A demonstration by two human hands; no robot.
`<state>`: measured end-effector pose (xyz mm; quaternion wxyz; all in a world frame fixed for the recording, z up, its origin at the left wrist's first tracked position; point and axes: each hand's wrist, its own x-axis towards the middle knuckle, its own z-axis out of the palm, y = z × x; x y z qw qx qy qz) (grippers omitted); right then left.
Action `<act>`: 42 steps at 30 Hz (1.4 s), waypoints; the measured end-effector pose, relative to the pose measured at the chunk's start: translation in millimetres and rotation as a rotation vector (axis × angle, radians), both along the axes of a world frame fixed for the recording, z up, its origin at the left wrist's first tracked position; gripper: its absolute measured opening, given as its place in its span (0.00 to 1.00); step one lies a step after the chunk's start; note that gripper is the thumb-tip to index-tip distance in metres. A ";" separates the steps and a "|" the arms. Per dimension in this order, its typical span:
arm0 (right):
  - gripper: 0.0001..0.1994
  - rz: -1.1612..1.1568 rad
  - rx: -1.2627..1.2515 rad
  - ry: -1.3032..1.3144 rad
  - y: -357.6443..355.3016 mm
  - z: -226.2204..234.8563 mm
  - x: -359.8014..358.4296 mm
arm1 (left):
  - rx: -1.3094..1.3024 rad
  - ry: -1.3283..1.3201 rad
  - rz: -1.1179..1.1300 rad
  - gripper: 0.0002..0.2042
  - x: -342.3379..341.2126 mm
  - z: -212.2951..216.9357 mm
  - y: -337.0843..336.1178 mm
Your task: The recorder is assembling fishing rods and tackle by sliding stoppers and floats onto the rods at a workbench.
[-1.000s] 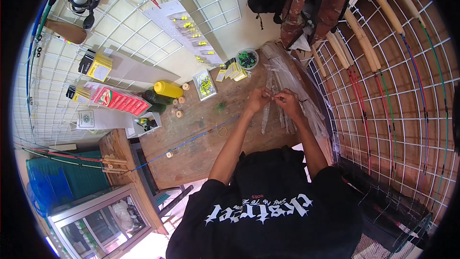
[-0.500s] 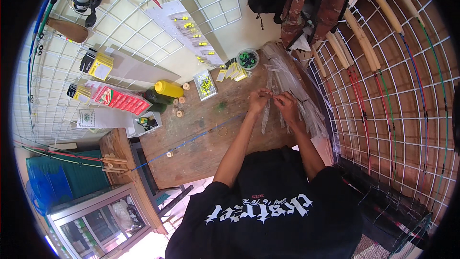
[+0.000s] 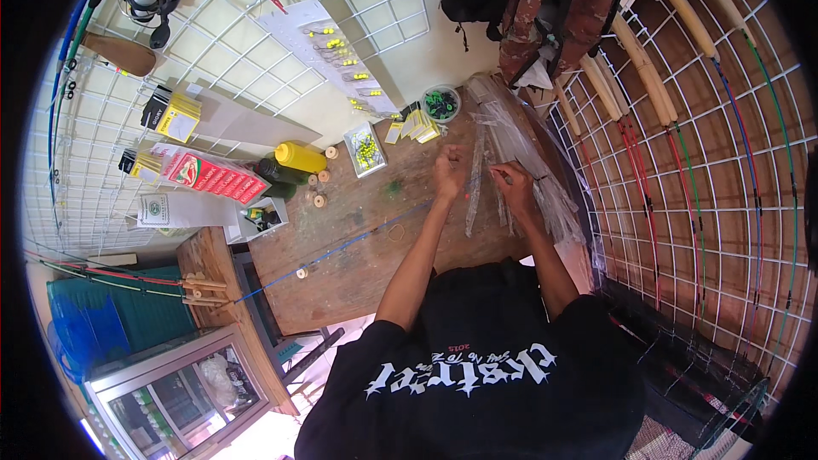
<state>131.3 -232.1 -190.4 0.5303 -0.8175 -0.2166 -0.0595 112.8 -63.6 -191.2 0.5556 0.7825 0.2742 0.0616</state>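
Blue rod (image 3: 349,245): slants across the bench (image 3: 341,204) from its left edge toward my hands, right of centre; its far tip is too fine to make out.
Rod's thin end: light, I judge, and whippy — easily bent, so a fingertip pinch suits it.
Rod at the left edge: probably stiffer, the better place for a firm hold.
Left hand (image 3: 452,173): fingers loosely spread, nothing visible in them.
Right hand (image 3: 511,181): thumb and fingertips pinched together — on what, I cannot tell.
Clear plastic sleeves (image 3: 550,196): along the bench's right edge; likely slippery, flimsy.
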 end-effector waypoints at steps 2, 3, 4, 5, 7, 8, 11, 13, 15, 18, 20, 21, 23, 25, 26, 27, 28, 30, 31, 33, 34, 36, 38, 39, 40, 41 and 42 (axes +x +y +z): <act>0.06 -0.029 -0.059 0.038 -2.3 -2.7 2.3 | -0.092 -0.016 -0.022 0.12 -3.9 14.6 3.6; 0.06 -0.031 -0.061 0.039 -4.5 -3.7 3.3 | -0.185 -0.032 -0.044 0.13 -5.2 22.0 4.5; 0.06 -0.034 -0.073 0.057 -7.3 -4.8 4.4 | -0.186 -0.031 -0.048 0.13 -4.7 23.9 5.2; 0.05 -0.026 -0.081 0.074 -6.1 -4.5 4.8 | -0.247 -0.068 -0.036 0.12 -6.5 24.1 9.9; 0.06 -0.019 -0.102 -0.006 -3.2 -4.3 6.7 | -0.304 -0.108 -0.019 0.12 -9.6 24.4 19.0; 0.06 -0.022 -0.127 -0.083 -3.1 -5.8 7.6 | -0.326 -0.159 -0.011 0.12 -10.4 24.8 23.0; 0.08 -0.030 -0.212 -0.068 -5.1 -6.8 8.7 | -0.399 -0.251 -0.008 0.12 -12.0 30.7 32.6; 0.10 -0.012 -0.223 -0.067 -4.5 -4.7 9.8 | -0.450 -0.292 -0.013 0.12 -13.0 40.0 35.9; 0.12 -0.005 -0.238 -0.065 -4.2 5.8 10.0 | -0.310 -0.195 -0.072 0.12 -11.4 61.4 31.9; 0.15 -0.073 -0.134 -0.127 14.3 37.8 2.8 | -0.238 -0.130 -0.150 0.12 -12.7 81.5 30.9; 0.16 -0.004 -0.040 -0.077 24.5 59.6 0.4 | -0.214 -0.165 -0.177 0.12 -14.0 85.5 31.7; 0.16 -0.004 -0.039 -0.080 27.1 62.6 1.1 | -0.192 -0.199 -0.208 0.13 -14.2 87.3 31.5; 0.13 0.213 0.007 -0.114 29.4 66.2 4.5 | -0.217 -0.230 -0.221 0.13 -12.8 94.4 26.5; 0.11 0.270 0.016 -0.064 28.1 63.3 8.3 | -0.245 -0.260 -0.238 0.13 -11.6 105.8 21.9; 0.09 0.334 0.026 -0.012 29.2 65.0 8.3 | -0.285 -0.281 -0.260 0.13 -12.5 109.1 22.5; 0.09 0.336 0.025 -0.013 29.2 66.7 7.8 | -0.326 -0.302 -0.281 0.13 -13.7 112.1 23.3; 0.07 0.313 0.051 0.117 28.4 68.5 7.4 | -0.327 -0.303 -0.279 0.13 -14.2 114.7 24.8; 0.05 0.294 0.076 0.245 27.1 68.3 7.5 | -0.322 -0.360 -0.233 0.13 -15.2 119.6 29.1; 0.05 0.287 0.025 0.190 24.9 65.4 9.3 | -0.323 -0.362 -0.228 0.13 -16.5 122.0 31.5; 0.05 0.279 -0.028 0.136 20.0 62.6 10.7 | -0.306 -0.389 -0.165 0.11 -18.5 131.8 34.4; 0.05 0.264 -0.024 0.147 17.8 61.1 10.4 | -0.308 -0.391 -0.163 0.11 -20.0 136.7 35.4; 0.05 0.252 -0.020 0.155 14.6 58.7 11.2 | -0.293 -0.418 -0.136 0.11 -23.2 144.7 39.1; 0.05 0.263 -0.054 0.063 12.7 56.1 13.3 | -0.291 -0.424 -0.137 0.12 -25.9 149.1 45.0; 0.05 0.264 -0.054 0.061 12.3 54.5 14.4 | -0.288 -0.427 -0.139 0.13 -27.0 151.0 47.4; 0.05 0.268 -0.053 0.035 11.9 53.0 15.5 | -0.288 -0.429 -0.139 0.13 -27.9 152.6 48.4; 0.05 0.273 -0.053 0.010 11.7 52.3 16.5 | -0.292 -0.434 -0.126 0.13 -28.8 154.1 49.4; 0.05 0.274 -0.054 0.010 11.0 51.7 17.0 | -0.295 -0.439 -0.114 0.13 -29.6 155.6 50.3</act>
